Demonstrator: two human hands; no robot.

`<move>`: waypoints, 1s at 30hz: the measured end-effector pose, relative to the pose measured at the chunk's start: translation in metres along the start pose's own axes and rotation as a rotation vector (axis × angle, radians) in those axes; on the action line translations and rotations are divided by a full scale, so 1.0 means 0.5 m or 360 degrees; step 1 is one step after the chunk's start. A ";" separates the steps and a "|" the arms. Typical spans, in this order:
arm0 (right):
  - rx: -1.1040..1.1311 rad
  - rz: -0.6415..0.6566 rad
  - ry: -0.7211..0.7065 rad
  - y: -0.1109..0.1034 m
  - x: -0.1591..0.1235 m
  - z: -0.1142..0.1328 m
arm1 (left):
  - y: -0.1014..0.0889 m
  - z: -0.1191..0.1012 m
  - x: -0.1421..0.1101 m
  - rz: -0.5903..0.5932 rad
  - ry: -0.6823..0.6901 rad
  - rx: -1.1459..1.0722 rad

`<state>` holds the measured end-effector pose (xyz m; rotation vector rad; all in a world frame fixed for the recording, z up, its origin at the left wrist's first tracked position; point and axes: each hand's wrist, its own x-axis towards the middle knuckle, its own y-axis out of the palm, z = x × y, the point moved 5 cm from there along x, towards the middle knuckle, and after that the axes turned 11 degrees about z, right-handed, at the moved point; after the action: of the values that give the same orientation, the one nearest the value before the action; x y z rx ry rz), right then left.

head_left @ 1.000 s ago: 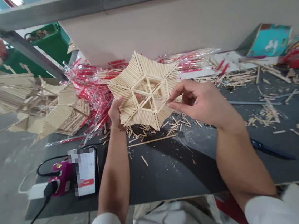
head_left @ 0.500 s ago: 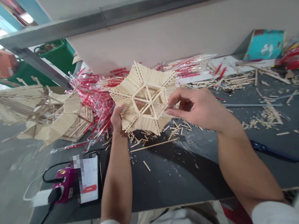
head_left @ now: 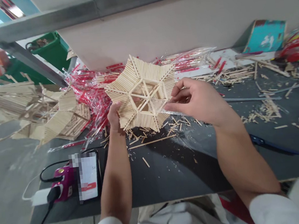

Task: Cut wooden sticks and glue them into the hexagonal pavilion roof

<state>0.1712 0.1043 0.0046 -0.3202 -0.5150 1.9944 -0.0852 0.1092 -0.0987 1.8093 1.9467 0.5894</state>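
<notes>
In front of me is a six-pointed star frame [head_left: 127, 111] built of thin wooden sticks, with a hexagonal spoked opening in its middle. My left hand [head_left: 114, 116] grips its left edge, thumb on top and the other fingers behind. My right hand [head_left: 191, 98] is at the frame's right side, thumb and fingers drawn together in a pinch. A clear, shiny strip [head_left: 172, 113] shows beside the right fingertips and over the lower right of the opening. Whether it is film or glue, I cannot tell.
A larger stick structure [head_left: 55, 115] stands at left beside red-and-clear plastic wrappers [head_left: 92, 86]. Cut stick pieces [head_left: 177, 123] litter the dark table [head_left: 167, 174]. A phone [head_left: 89, 176], a purple power adapter [head_left: 63, 183] and a dark blue knife [head_left: 274, 144] lie nearby.
The view has shifted slightly. The star frame is still in my left hand. My right fingers have moved slightly along its right side, and the clear strip shows more plainly.
</notes>
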 end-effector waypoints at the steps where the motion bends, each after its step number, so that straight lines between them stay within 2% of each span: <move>1: -0.0016 -0.0012 0.0016 -0.001 0.000 0.000 | 0.000 0.000 0.000 0.0005 0.0006 0.0014; 22: -0.0086 0.0076 -0.0009 -0.003 0.002 0.005 | -0.001 -0.004 -0.002 -0.0046 0.0004 0.0047; 30: -0.0161 0.0038 -0.0023 -0.001 0.002 0.011 | 0.004 -0.005 -0.004 -0.0027 -0.0046 0.0037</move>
<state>0.1690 0.1040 0.0097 -0.3759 -0.6256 1.9985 -0.0846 0.1074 -0.0956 1.8033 1.9555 0.5342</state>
